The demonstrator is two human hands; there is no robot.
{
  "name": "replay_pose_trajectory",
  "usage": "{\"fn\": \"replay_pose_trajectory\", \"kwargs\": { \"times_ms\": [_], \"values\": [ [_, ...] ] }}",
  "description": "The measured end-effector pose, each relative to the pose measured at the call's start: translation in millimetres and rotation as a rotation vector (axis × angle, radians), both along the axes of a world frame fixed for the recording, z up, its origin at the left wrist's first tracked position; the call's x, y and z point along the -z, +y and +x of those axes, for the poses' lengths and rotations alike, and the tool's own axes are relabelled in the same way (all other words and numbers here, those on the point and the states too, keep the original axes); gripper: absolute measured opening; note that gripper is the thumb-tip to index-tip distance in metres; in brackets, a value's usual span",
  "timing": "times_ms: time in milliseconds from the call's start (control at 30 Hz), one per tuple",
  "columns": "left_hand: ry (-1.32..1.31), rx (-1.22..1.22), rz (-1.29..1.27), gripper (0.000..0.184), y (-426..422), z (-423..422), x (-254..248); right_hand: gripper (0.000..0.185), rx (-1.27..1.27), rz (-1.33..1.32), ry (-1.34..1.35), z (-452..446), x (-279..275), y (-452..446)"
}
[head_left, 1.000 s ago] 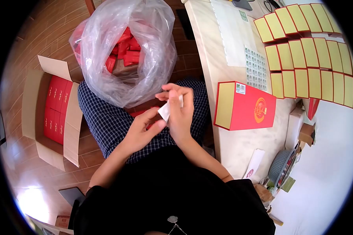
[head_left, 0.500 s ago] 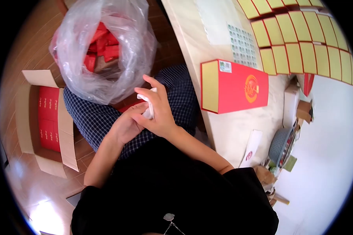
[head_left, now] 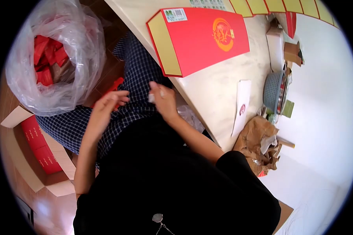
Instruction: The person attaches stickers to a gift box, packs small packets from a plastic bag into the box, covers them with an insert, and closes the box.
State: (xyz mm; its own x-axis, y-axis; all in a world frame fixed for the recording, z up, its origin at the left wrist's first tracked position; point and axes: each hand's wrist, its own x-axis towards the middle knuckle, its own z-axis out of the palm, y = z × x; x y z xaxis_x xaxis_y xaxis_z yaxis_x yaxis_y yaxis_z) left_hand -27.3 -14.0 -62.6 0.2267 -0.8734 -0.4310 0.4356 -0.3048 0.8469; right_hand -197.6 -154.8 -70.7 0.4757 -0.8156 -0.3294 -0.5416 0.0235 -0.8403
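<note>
The left hand (head_left: 105, 106) hovers over the checked trousers (head_left: 137, 70), its fingers slightly blurred, loosely bent and a little apart, with nothing visible between them. A red piece (head_left: 117, 83) lies just past those fingertips, partly hidden by the hand. The right hand (head_left: 165, 102) is apart from the left one, its fingers curled narrow around a small white wad (head_left: 151, 98), which shows at the side facing the left fingers. Beyond the left fingers and to their left stands a clear plastic bag (head_left: 84, 58), open at the top, with red packets (head_left: 49, 53) inside. Farther left of that hand and nearer the body, an open carton (head_left: 21, 156) holds red boxes (head_left: 38, 145). Ahead of the right fingers and to their right, a large red box (head_left: 208, 43) with a yellow end lies on the pale table (head_left: 211, 96). A white strip (head_left: 241, 105) with a round mark lies on the table well to the right of the right fingers, with a grey basket (head_left: 271, 92) and crumpled brown paper (head_left: 249, 137) farther right.
</note>
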Motion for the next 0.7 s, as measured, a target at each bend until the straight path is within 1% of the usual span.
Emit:
{"fn": "replay_pose_trajectory", "kwargs": {
  "times_ms": [33,67,167,200,233,267,300,333,367,433,467,533,567,633,700],
  "values": [
    [-0.027,-0.051,0.050,0.040,4.6,8.3,2.5,0.045,0.018,-0.049,0.079,-25.5,14.8,-4.2],
    [-0.049,-0.095,0.075,0.041,10.2,15.7,7.3,0.049,0.088,-0.011,0.167,-48.2,18.7,-5.8],
    [-0.155,-0.205,0.138,0.041,31.8,43.3,41.8,0.053,0.259,-0.338,0.492,-152.1,89.9,-0.9],
    [-0.217,-0.220,0.176,0.038,36.5,53.7,56.3,0.053,0.323,-0.182,0.620,-168.9,84.1,2.9],
    [-0.215,-0.206,0.175,0.038,42.4,62.0,70.4,0.056,0.369,-0.019,0.755,-185.4,77.9,6.6],
    [-0.295,-0.208,0.196,0.038,46.7,68.2,84.5,0.065,0.448,0.303,0.910,-191.4,61.4,14.4],
    [-0.379,-0.215,0.217,0.038,50.0,73.1,95.3,0.067,0.367,0.265,1.009,-217.8,71.8,39.9],
    [-0.363,-0.204,0.248,0.035,52.9,74.7,102.2,0.070,0.279,0.227,1.109,-245.5,91.3,61.5],
    [-0.361,-0.198,0.253,0.035,58.8,75.0,113.6,0.070,0.281,0.235,1.112,-255.6,105.6,68.4],
    [-0.350,-0.193,0.171,0.031,58.8,71.1,129.8,0.071,0.506,0.450,1.021,-257.9,117.3,78.1],
    [-0.348,-0.187,0.170,0.031,60.5,65.1,137.5,0.068,0.538,0.405,1.038,-260.6,123.3,75.5],
    [-0.774,-0.053,0.213,0.028,52.1,50.8,126.2,0.066,0.565,0.402,1.013,-270.7,132.3,62.9],
    [-0.777,-0.050,0.213,0.028,51.8,44.1,124.1,0.065,0.607,0.396,0.968,-275.1,129.4,53.9],
    [-0.814,0.111,0.294,0.028,53.0,32.8,121.9,0.061,0.714,0.382,0.851,-281.5,119.1,32.8],
    [-0.829,0.143,0.316,0.026,49.6,32.8,122.2,0.058,0.811,0.363,0.746,-286.2,109.4,12.9]
  ]
}}
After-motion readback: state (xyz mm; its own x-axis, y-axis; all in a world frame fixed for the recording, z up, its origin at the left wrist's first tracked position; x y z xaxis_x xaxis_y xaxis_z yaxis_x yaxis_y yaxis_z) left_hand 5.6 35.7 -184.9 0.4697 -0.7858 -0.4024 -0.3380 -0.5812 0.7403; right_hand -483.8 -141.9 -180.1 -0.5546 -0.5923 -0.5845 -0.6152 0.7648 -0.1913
